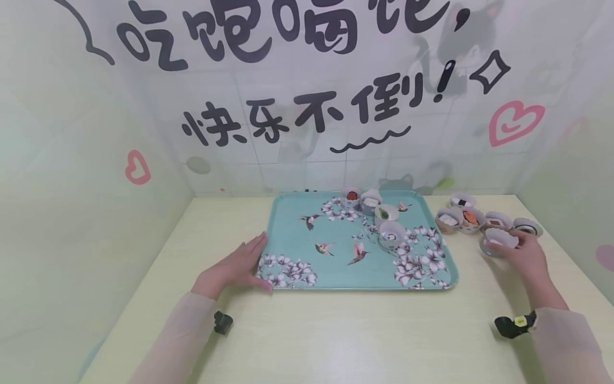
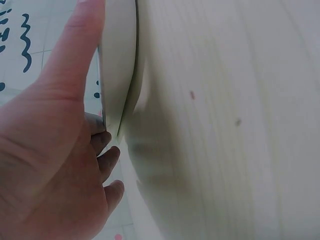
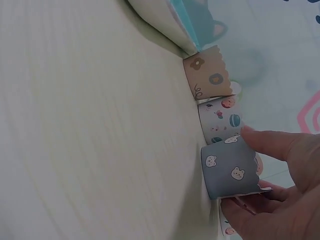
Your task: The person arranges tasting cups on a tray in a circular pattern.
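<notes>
My right hand [image 1: 531, 258] pinches the rim of a grey paper baking cup [image 3: 222, 172] printed with bear faces, between thumb and fingers. In the head view this cup stands at the front of a group of similar cups right of the tray. One cup there holds something orange [image 1: 471, 217], another a black-and-white piece [image 1: 462, 201]. My left hand [image 1: 235, 269] rests against the front left corner of a turquoise tray [image 1: 288, 229] with birds and blossoms, fingers along its left edge, thumb along the front. What the held cup contains is not clear.
Several paper cups stand on the tray's right half, including one with a red piece [image 1: 352, 196], one with a green leaf [image 1: 385, 214] and a front one [image 1: 392, 237]. The pale wooden table [image 1: 336, 336] meets a printed wall covering [image 1: 307, 170] behind the tray.
</notes>
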### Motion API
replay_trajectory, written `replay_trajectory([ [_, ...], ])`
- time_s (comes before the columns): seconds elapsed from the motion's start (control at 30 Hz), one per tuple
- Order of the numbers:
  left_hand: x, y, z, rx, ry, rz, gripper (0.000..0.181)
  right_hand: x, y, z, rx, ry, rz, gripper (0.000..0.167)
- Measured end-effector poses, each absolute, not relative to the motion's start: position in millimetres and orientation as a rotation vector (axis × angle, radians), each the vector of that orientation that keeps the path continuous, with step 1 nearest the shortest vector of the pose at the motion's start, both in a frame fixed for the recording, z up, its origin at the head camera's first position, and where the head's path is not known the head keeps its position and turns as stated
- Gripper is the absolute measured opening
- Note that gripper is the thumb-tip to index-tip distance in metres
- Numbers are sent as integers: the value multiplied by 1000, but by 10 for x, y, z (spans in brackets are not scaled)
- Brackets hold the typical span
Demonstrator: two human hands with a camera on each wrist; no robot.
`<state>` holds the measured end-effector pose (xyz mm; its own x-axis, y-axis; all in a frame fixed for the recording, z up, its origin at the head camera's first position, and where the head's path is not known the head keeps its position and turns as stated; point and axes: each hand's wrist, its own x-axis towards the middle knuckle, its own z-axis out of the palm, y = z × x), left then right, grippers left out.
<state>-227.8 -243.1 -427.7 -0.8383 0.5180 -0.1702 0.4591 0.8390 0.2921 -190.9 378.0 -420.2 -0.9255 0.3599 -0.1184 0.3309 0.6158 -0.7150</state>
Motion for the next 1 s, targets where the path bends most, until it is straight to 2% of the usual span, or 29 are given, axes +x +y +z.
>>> replay_trajectory([
  [0.63,-2271,-2419,-4259,769,2774,350,132,-1908,3795,-4177,-600,-2844,1120,75],
  [1.0,-2266,-2409,-4236,773,2769,347,132,-1852,3772,-4116,-619,-2860,1139,78],
])
